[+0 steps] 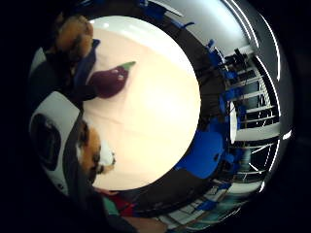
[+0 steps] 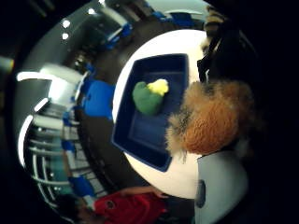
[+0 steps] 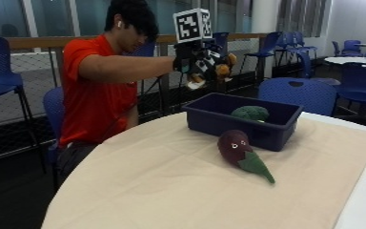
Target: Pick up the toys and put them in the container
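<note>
The gloved right hand is raised above the far left corner of the blue container, its fingers curled round a brown-and-white plush toy that hangs clear of the rim, presumably so it can be carried over the wall and released inside. The thumb-side palm view bears this out: the toy's orange fur lies close against the palm, with the open bin below and beside it. 1 toy already lies in the container, a green plush with a yellow part, resting on the floor of the bin toward its far side. A 2nd toy, the purple eggplant plush with a green stem, lies on the beige tablecloth just in front of the container's near wall, apart from it and not yet picked up. By this layout the drop looks the step in hand, the eggplant remaining after it.
</note>
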